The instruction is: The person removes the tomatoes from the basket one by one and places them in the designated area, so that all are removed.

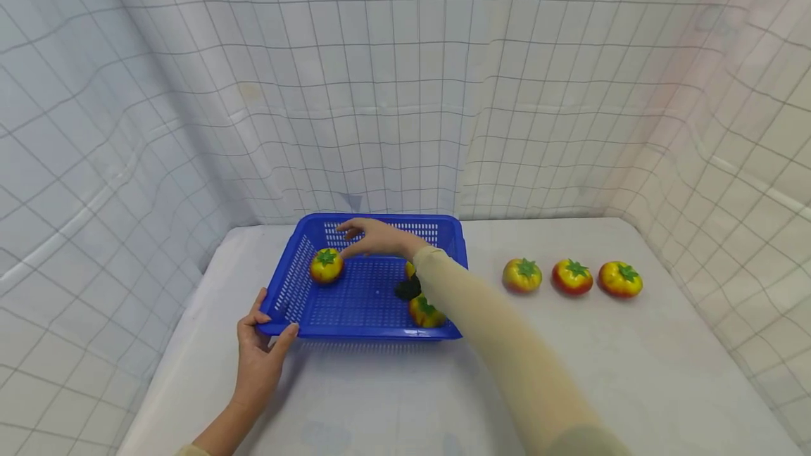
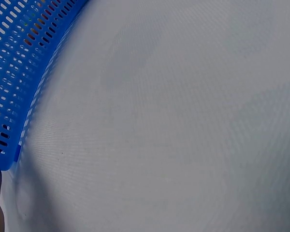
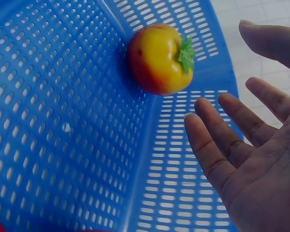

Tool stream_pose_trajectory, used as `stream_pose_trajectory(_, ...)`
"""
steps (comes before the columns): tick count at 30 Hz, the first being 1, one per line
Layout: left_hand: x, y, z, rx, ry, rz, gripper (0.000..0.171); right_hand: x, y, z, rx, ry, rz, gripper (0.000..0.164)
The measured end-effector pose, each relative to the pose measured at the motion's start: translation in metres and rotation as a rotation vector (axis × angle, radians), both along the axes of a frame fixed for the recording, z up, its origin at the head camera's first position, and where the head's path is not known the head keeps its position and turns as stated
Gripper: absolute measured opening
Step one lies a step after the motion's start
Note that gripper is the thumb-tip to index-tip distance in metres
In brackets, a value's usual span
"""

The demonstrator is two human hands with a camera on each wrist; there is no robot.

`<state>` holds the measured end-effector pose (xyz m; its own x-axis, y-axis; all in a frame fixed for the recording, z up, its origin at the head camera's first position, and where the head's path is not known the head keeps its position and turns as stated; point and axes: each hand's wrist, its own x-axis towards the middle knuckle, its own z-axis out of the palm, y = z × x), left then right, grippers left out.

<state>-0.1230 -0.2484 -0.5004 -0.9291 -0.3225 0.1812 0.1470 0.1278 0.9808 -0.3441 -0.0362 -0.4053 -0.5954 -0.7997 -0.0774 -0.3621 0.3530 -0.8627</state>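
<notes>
A blue plastic basket (image 1: 367,333) with slotted walls stands on the table. My left hand (image 1: 260,350) grips its near left corner, thumb on the front rim and fingers on the left side. Inside, a red-and-yellow tomato (image 3: 159,59) with a green leafy top sits in the far left part. Over the basket, my right hand (image 1: 378,238) hangs close beside that tomato, fingers spread loosely and palm bare in the right wrist view. Another tomato (image 1: 426,312) lies in the near right corner by a dark green item (image 1: 407,288); my right sleeve partly covers things there.
To the right of the basket, a yellowish tomato (image 1: 522,276), a redder tomato (image 1: 572,277) and a third tomato (image 1: 620,279) form a row on the white table (image 1: 633,371). White grid-patterned curtains (image 1: 405,90) hang behind and at both sides.
</notes>
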Motion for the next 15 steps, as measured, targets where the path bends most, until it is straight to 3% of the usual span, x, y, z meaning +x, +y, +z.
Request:
stream_pose_trajectory(5, 0.0, 0.0, 0.0, -0.01, -0.002, -0.002, 0.042, -0.002, -0.009, -0.01, 0.003, -0.025, -0.016, 0.069)
stream_pose_trajectory(15, 0.0, 0.0, -0.002, 0.007, 0.025, -0.008, 0.042, -0.002, -0.023, -0.025, 0.053, -0.158, -0.027, 0.076)
